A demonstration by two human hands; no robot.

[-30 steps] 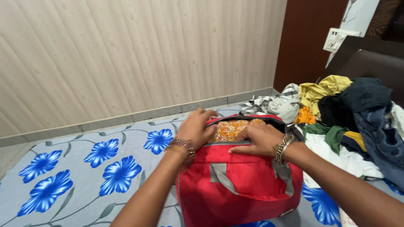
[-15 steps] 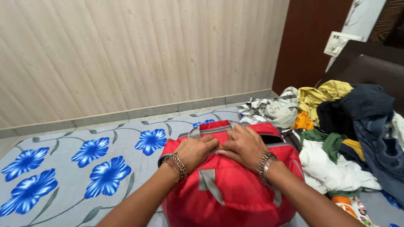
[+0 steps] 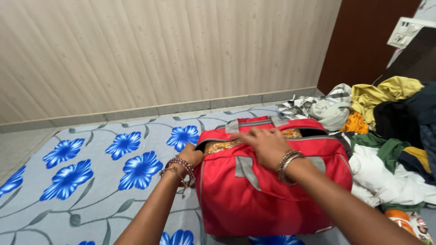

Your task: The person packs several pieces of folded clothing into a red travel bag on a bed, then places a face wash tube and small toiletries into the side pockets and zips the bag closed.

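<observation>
Gripping the left end of the red duffel bag (image 3: 272, 181), the left hand (image 3: 190, 156) has its fingers curled around the corner where the zip line begins; the grasp is narrow and closed on the bag's fabric, though the fingertips themselves are hidden behind the corner. The bag sits on the grey bedsheet with blue flowers (image 3: 91, 172), and its mouth is still partly open: an orange patterned cloth (image 3: 222, 146) shows through the gap just right of that corner and again near the far side of the opening.

Over the top middle of the bag, the right hand (image 3: 265, 143) lies palm down with the fingers spread and pointing left, pressing the near lip toward the far lip beside the grey handle strap (image 3: 247, 169). I cannot tell whether it pinches a zip pull, as the fingers cover that spot.

For this closing step to go well, I judge the left hand should keep the bag's end taut as an anchor, so the two edges stay aligned. The right hand does best pressing the cloth down and inward, clear of the teeth, before drawing anything along the seam, since the fabric bulging at the gap looks likely to snag.

To the right of the bag, a pile of mixed clothes (image 3: 390, 122) lies against it, near enough to catch in the opening.
</observation>
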